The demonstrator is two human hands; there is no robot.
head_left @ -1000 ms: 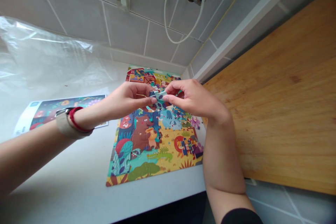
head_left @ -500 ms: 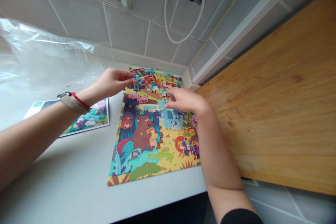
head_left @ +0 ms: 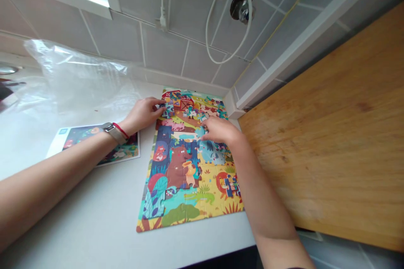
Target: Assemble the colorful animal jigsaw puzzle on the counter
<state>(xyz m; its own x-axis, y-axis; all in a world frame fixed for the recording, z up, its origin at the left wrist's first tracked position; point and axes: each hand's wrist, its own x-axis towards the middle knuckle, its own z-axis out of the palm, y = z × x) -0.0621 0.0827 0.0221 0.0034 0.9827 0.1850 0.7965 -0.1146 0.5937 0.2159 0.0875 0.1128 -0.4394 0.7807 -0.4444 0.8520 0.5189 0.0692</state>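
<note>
A colourful animal jigsaw puzzle lies on the white counter, with loose pieces scattered on top of its picture. At its upper left edge, my left hand pinches a blue spotted puzzle piece between thumb and fingers. Over the puzzle's right middle, my right hand is bent down with thumb and fingertips closed about a light teal puzzle piece; the fingers partly cover it. Several loose pieces lie on the lion, and others are partly hidden behind my right hand.
A printed picture sheet lies under my left forearm. Clear plastic wrapping is heaped at the back left. A wooden board stands close on the right. Behind are a tiled wall and a hanging white cable.
The view has shifted, so the scene sits lower and further right, with more wall and plastic showing. Both hands stay at nearly the same spots over the puzzle.
</note>
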